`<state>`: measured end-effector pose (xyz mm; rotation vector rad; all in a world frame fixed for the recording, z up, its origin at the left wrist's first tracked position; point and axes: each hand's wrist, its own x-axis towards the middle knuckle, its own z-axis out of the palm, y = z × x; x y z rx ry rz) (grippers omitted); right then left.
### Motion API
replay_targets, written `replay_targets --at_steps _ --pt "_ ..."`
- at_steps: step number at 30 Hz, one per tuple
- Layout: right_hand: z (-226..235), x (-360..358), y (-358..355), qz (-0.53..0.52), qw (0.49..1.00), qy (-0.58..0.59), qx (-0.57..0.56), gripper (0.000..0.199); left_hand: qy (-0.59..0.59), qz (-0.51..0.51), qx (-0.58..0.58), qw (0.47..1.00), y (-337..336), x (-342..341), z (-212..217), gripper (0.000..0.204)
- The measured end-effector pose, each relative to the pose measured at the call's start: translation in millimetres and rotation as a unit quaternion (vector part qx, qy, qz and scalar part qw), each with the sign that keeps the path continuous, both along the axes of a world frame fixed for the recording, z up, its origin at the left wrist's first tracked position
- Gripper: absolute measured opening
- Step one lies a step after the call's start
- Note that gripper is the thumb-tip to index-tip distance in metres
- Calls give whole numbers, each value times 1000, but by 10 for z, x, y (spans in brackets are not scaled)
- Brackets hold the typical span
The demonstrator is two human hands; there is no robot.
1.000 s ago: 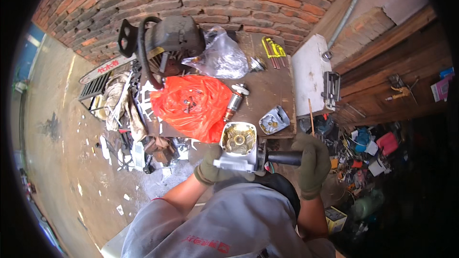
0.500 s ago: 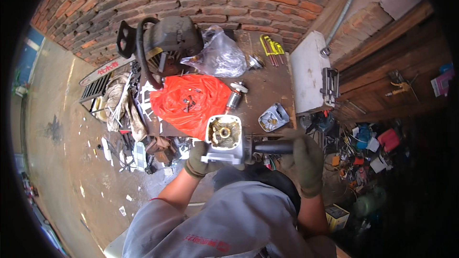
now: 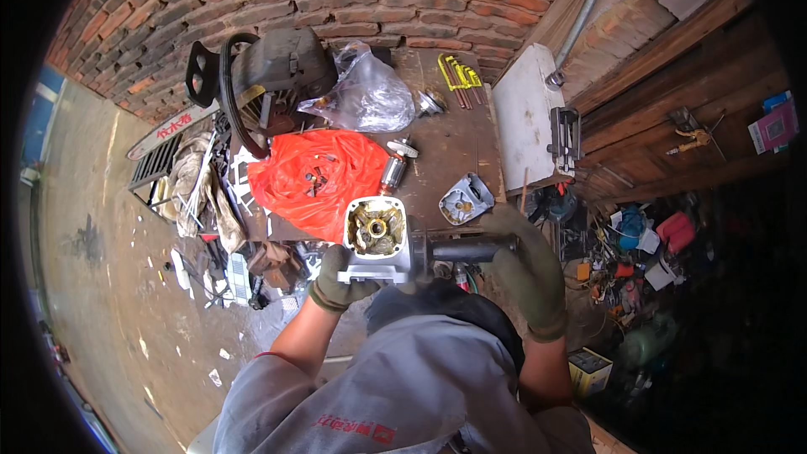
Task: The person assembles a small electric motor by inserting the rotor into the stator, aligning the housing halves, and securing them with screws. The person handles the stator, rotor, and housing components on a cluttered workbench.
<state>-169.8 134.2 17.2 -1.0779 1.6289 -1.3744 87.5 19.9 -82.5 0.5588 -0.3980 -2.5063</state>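
Some grease (image 3: 361, 241) lines the housing (image 3: 376, 270) left hand (image 3: 334, 280) grips; right hand (image 3: 533, 276), by handle (image 3: 464, 250), grip unclear; beyond housing, bag (image 3: 338, 203) bears parts (image 3: 316, 180).

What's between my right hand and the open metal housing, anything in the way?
Yes, the black handle: it extends from the right side of the housing toward your right hand, which is at its far end.

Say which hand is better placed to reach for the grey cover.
Probably the right hand: at the black handle, it's nearer the grey cover, while the left hand holds the silver housing.
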Motion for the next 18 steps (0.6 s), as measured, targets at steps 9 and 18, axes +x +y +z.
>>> replay_targets --at_steps 9,18 --pt "173 75 1 -51 994 -82 41 35 41 -12 5 999 26 -35 -284 125" --pt "156 -44 -6 -43 996 -57 60 35 67 -21 -19 997 -23 -159 -193 119"
